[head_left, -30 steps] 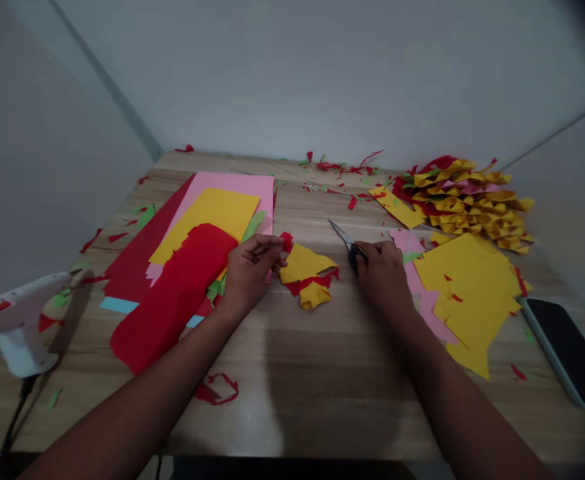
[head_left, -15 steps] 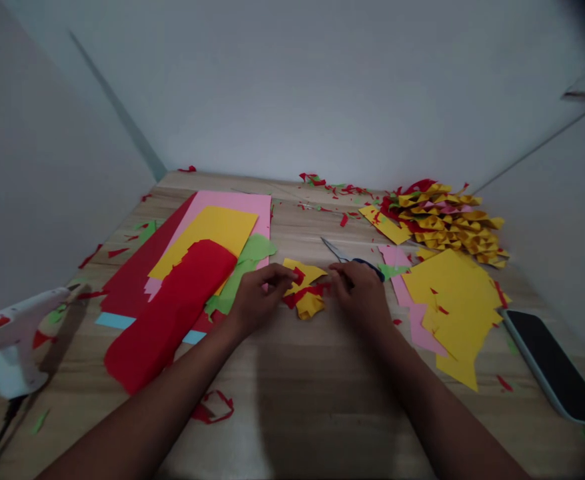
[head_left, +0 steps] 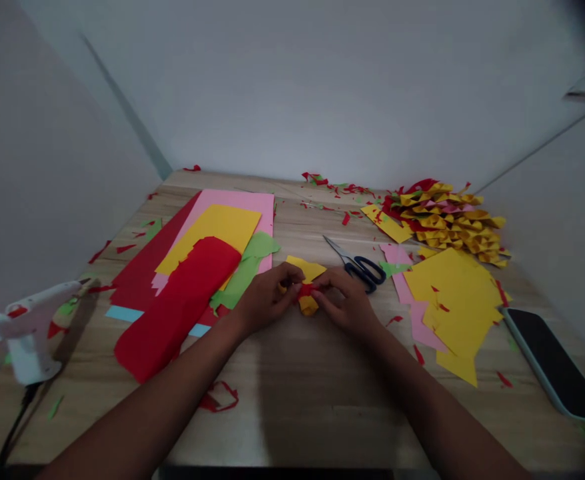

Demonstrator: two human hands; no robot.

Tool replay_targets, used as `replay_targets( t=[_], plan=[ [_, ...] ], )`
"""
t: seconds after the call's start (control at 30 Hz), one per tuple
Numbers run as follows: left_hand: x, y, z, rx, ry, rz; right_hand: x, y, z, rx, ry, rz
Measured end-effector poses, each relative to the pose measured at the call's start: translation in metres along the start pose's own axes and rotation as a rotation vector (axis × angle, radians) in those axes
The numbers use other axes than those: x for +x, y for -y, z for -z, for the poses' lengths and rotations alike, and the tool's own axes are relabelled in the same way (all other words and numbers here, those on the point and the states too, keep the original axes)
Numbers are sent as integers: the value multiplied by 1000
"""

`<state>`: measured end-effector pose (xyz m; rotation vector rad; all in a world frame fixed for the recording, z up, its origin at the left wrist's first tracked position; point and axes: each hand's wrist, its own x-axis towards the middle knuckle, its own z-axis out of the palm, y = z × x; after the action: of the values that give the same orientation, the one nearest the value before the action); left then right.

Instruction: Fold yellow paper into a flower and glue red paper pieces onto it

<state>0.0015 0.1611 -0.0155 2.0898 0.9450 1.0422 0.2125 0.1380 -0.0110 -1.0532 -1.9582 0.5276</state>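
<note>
My left hand [head_left: 267, 293] and my right hand [head_left: 347, 303] meet at the middle of the table, fingertips pinched together on a small piece of red paper [head_left: 305, 290]. Just behind the fingertips lies a flat yellow paper piece [head_left: 308, 268]. On the near side, a small folded yellow paper piece [head_left: 308, 307] shows below the red one; whether it is joined to the red paper I cannot tell. Dark-handled scissors [head_left: 348, 257] lie partly spread beyond my right hand, not touched.
Left: a white glue gun [head_left: 30, 347], a long red paper [head_left: 177, 313], yellow sheet [head_left: 217, 230], pink sheet [head_left: 245, 198] and green scraps [head_left: 252, 257]. Right: cut yellow paper [head_left: 452, 300], a bunch of folded yellow pieces [head_left: 452, 230] and a phone [head_left: 552, 360]. Red bits are scattered about.
My hands have come closer together, and both now pinch the red paper. My right hand has moved left off the scissors' handles, which now show. The view has shifted slightly.
</note>
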Motion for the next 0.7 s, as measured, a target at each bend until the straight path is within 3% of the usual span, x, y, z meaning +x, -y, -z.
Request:
replay_targets(
  t=[0.23, 0.43, 0.7],
  plan=[
    [3, 2, -4, 28, -181, 9, -1, 4, 3, -162, 117, 22],
    [7, 2, -2, 53, -318, 67, 1, 6, 2, -158, 217, 55],
    [13, 8, 1, 252, -278, 165, 0, 5, -4, -259, 140, 25]
  ],
)
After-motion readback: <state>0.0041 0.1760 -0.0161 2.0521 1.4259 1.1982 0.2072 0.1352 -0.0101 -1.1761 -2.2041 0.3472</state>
